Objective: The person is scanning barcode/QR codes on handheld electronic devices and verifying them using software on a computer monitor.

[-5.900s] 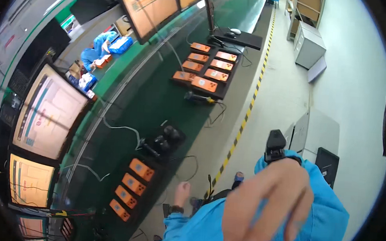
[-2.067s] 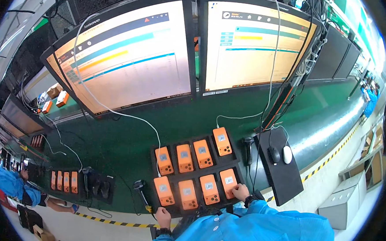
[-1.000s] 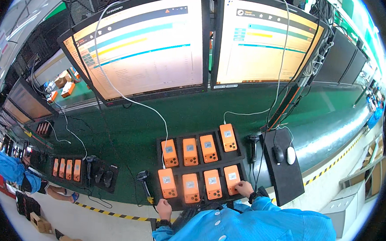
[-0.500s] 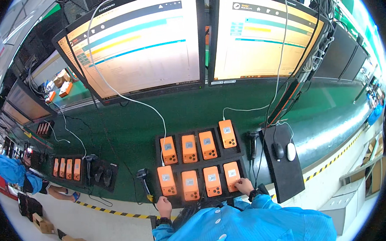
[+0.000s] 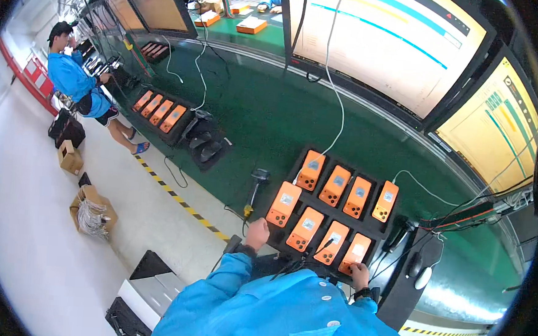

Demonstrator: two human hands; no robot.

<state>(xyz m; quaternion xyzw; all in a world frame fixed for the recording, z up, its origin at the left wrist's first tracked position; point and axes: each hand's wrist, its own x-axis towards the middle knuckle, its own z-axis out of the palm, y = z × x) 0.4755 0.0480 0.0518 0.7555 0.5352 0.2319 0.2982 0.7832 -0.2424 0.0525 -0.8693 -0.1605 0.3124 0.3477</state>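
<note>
A black tray (image 5: 367, 227) on the green bench holds two rows of orange phones, camera ends toward me, with pale labels on their backs. My right hand (image 5: 360, 275) has its fingers bent against the lower end of the right phone (image 5: 356, 250) in the near row. By the tray's near left corner, my left hand (image 5: 257, 234) is curled closed; whatever its fingers hold, if anything, is hidden. A white cable (image 5: 341, 114) reaches the left near phone (image 5: 283, 203). Another white cable (image 5: 416, 182) meets the right far phone (image 5: 385, 200). A black plug lies over a near-row phone (image 5: 332, 242).
Handheld scanners flank the tray, left (image 5: 257, 183) and right (image 5: 402, 233). Beyond the right one lie a black mouse (image 5: 415, 264) and white mouse (image 5: 423, 278). Monitors (image 5: 387, 49) line the back. Further left are another phone tray (image 5: 169, 136), a co-worker (image 5: 77, 82) and a cable-filled carton (image 5: 107, 207).
My view has swung left, bringing the co-worker and floor cartons further into sight. Both hands keep about the same places beside the tray, and the phones stay in their rows.
</note>
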